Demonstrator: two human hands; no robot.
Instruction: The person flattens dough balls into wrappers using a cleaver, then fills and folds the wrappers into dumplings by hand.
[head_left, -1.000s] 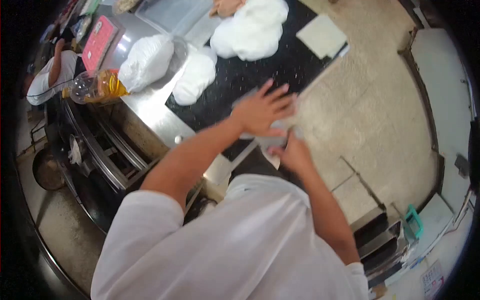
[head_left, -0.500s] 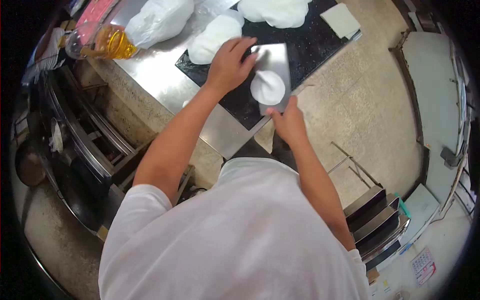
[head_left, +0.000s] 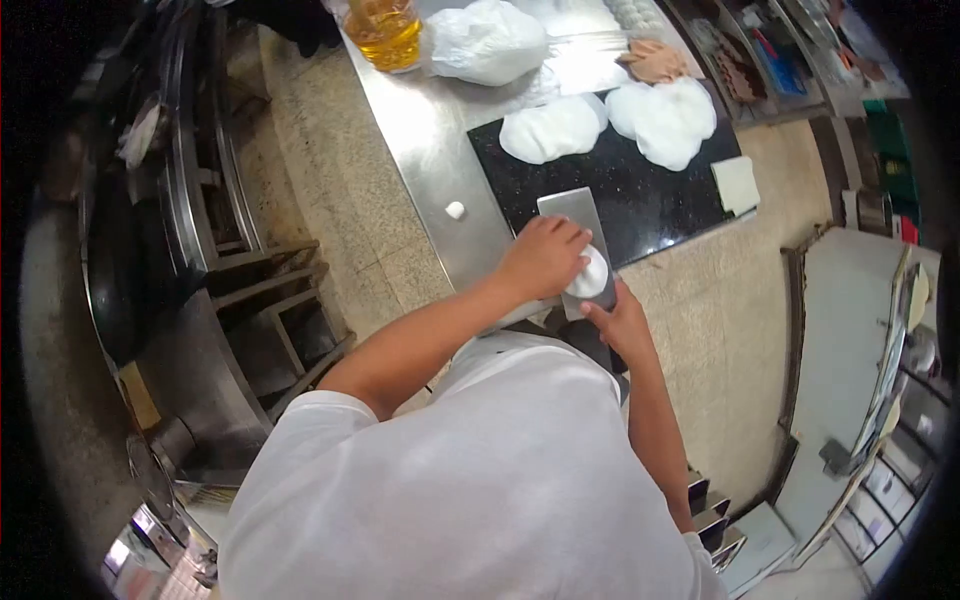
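Note:
A thin round white dough wrapper (head_left: 592, 275) lies on a wide, flat, rectangular metal blade (head_left: 568, 204). My right hand (head_left: 622, 322) grips the blade's near end, thumb on top; any handle is hidden. My left hand (head_left: 545, 258) reaches over the blade, its curled fingers closed at the wrapper's left edge. Blade and hands are over the near edge of a black speckled board (head_left: 655, 222). On the board's far side lie two spreads of overlapping white wrappers, one on the left (head_left: 550, 130) and a larger one on the right (head_left: 665, 120).
A small white dough lump (head_left: 455, 210) sits on the steel tabletop (head_left: 415, 135). Farther back are a white plastic bag (head_left: 488, 42) and a container of yellow oil (head_left: 384, 38). A folded pale cloth (head_left: 735, 186) lies at the board's right corner. Metal kitchen fixtures (head_left: 240, 350) stand left.
My left hand has come from beside the blade's far end down onto the wrapper's edge. My right hand still holds the blade. The whole view has turned and shifted.

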